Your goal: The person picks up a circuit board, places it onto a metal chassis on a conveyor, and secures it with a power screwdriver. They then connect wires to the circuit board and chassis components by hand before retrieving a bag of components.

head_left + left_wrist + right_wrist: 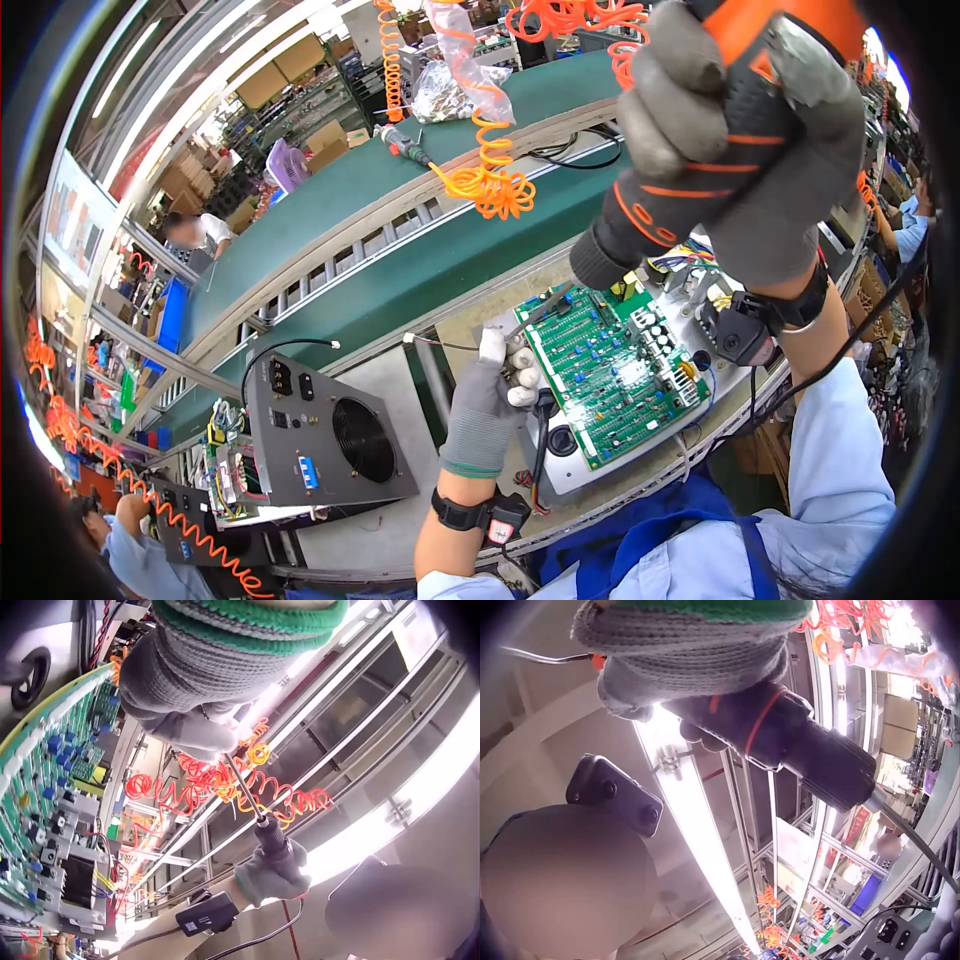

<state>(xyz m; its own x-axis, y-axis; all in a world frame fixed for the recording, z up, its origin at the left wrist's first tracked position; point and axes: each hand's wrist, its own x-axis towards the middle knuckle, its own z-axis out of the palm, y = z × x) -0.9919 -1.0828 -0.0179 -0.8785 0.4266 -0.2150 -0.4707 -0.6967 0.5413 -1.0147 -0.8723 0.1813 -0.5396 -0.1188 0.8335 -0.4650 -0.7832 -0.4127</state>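
Observation:
In my right hand (pixel 795 190), gloved in grey, I grip an orange and black electric screwdriver (pixel 645 215), raised over a green circuit board (pixel 595 390). Its long thin bit (pixel 246 785) slants down to my left hand (pixel 483 405). That gloved hand is at the board's upper left corner, thumb and curled fingers pinching the bit's tip; anything held at the tip is hidden. Many small components cover the board, which lies on a light metal chassis (pixel 572 472). The right wrist view shows the screwdriver's black collar (pixel 840 769) close up.
A grey metal case (pixel 300 425) with a round fan stands to the left. Beyond runs a green conveyor (pixel 340 285), with a power tool (pixel 402 145) on a coiled orange hose behind it. Loose wires (pixel 690 270) cross the chassis. Other people sit farther off.

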